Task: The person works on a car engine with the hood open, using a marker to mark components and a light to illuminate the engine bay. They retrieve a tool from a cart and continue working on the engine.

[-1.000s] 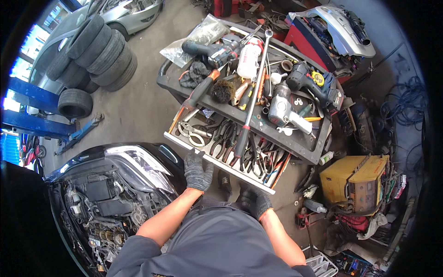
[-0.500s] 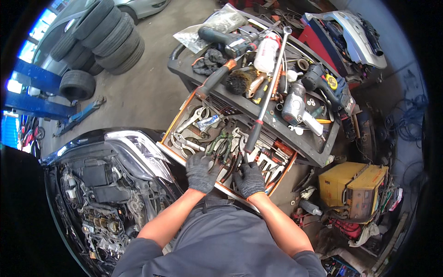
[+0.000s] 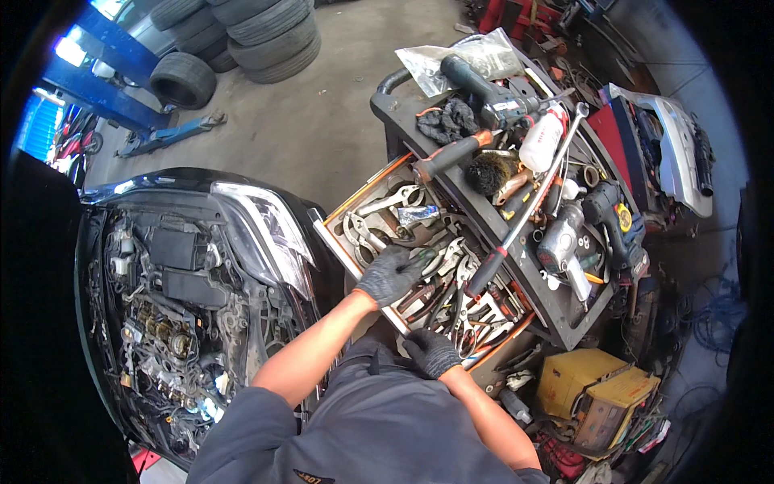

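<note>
My left hand (image 3: pixel 390 276), in a dark grey knit glove, reaches over the front of an open drawer (image 3: pixel 339 240). Its fingers are bent together at green-handled pliers (image 3: pixel 422 257); their tips are partly hidden among the tools. My right hand (image 3: pixel 433 353), gloved alike, is closed over the drawer's near edge, low in the picture. Locking pliers (image 3: pixel 393 201) and a small blue packet (image 3: pixel 418 214) lie at the drawer's left end. More pliers (image 3: pixel 463 270) and scissors (image 3: pixel 465 335) fill its middle and right.
Over the drawer, the black cart top (image 3: pixel 403 115) bears a long breaker bar (image 3: pixel 532 194), a hammer (image 3: pixel 453 155), a brush, a white bottle (image 3: pixel 543 139) and power tools. A car with an uncovered engine (image 3: pixel 173 323) stands left; a yellow machine (image 3: pixel 597 395) is at right.
The view has shifted, so cart and drawer sit farther right and lower. My left hand has moved deeper among the pliers; my right hand has drawn back from the tools to the drawer's edge.
</note>
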Demonstrator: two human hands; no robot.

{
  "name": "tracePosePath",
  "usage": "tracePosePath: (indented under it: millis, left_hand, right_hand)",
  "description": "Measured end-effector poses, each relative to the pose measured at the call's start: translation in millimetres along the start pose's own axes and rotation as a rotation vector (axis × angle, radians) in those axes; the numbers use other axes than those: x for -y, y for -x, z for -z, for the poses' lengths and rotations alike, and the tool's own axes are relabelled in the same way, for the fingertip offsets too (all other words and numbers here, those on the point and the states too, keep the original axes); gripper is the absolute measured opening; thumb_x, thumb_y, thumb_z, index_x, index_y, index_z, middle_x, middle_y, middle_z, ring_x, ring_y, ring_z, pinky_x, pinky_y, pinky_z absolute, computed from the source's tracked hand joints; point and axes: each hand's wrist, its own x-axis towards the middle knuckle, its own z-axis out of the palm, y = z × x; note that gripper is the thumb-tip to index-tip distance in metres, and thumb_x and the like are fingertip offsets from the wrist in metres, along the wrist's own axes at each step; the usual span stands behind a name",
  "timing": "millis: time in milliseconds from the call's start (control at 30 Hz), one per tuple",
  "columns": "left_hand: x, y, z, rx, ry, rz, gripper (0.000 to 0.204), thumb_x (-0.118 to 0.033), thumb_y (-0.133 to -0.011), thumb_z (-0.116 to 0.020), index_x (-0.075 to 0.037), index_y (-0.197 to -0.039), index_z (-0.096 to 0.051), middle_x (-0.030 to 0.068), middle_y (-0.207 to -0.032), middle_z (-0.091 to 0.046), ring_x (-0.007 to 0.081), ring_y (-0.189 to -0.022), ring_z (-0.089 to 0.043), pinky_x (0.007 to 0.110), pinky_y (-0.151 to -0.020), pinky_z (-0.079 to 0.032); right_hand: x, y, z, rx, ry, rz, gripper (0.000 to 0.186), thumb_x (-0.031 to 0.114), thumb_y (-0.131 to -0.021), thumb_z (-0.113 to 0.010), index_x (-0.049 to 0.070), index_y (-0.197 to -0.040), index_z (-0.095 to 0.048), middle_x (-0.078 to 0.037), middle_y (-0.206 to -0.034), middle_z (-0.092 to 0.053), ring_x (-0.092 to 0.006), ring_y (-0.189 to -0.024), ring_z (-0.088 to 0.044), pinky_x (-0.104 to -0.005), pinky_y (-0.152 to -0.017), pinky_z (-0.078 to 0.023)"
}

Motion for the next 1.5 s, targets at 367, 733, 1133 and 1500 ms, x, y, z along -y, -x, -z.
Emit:
tracePosePath:
  millis: [367,733,1133,1500]
  left_hand:
    - [8.1,154.7,12.9,-0.18,1.407,0.341,0.061,-0.017,-0.092,-0.088,-0.004,-0.146,-0.063,0.0146,-0.132,-0.077,0.0272,-0.114,-0.076,0.04,-0.1,-0.061]
    - [5.1,147.9,-33.2,-0.349,2.048,0.008,0.048,0.002,-0.091,-0.076,-0.013,-0.137,-0.075,0.0234,-0.159,-0.061,0.0436,-0.145,-0.061,0.058,-0.124,-0.048]
    - [224.6,-33.8,43.5,-0.477,1.808,0.627,0.041,0.004,-0.09,-0.073,-0.004,-0.13,-0.071,0.0132,-0.117,-0.078,0.0326,-0.107,-0.076,0.048,-0.095,-0.063]
    - [264.8,-288.8,314.4,-0.051,1.676,0.548,0.058,0.007,-0.079,-0.066,-0.003,-0.136,-0.067,0.0145,-0.127,-0.073,0.0325,-0.12,-0.069,0.046,-0.107,-0.058]
  right_hand:
    - [-19.9,-40.0,10.3,0.095,0.222,0.043,0.046,0.045,-0.107,-0.06,0.007,-0.118,-0.083,-0.024,-0.11,-0.08,-0.0474,-0.099,-0.077,-0.0544,-0.093,-0.06]
    - [-75.2,-37.2,91.2,-0.322,0.3,0.139,0.034,0.037,-0.106,-0.062,0.01,-0.123,-0.076,-0.027,-0.097,-0.078,-0.0497,-0.092,-0.076,-0.0607,-0.082,-0.059]
    - [-236.2,-34.8,57.6,-0.337,0.35,-0.441,0.027,0.027,-0.105,-0.063,0.005,-0.116,-0.074,-0.022,-0.114,-0.078,-0.0426,-0.112,-0.075,-0.0511,-0.094,-0.06]
    - [-125.4,-120.6,-152.5,0.027,0.193,-0.617,0.028,0.034,-0.098,-0.062,0.013,-0.102,-0.081,-0.019,-0.107,-0.082,-0.0416,-0.104,-0.077,-0.0537,-0.09,-0.062]
